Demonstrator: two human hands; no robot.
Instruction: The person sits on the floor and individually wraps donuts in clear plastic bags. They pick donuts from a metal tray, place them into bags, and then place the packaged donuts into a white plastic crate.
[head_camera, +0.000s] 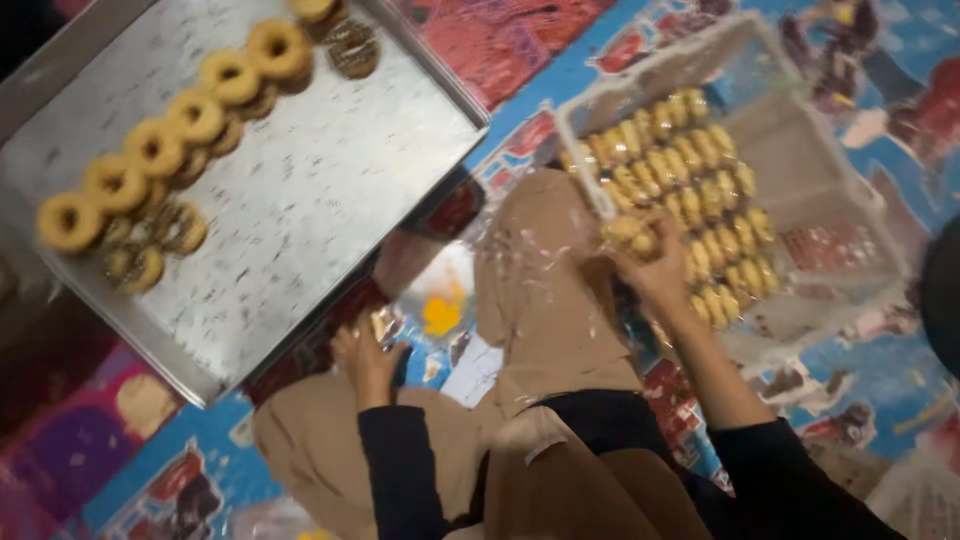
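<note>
The right hand (655, 265) pinches crumbly ring cookies (630, 233) at the clear plastic box (800, 150) rim (best gripped softly by their edges), while the left hand (365, 355) curls its fingers around a crinkly wrapper (385, 322).

left hand (365, 350): near-left, fingers curled, dark sleeve | right hand (655, 272): reaches farther right, fingers closed, arm extended

tray (300, 200): top edge cut off | cookies (630, 235) in right hand (655, 270): blurred (count unclear)
</note>
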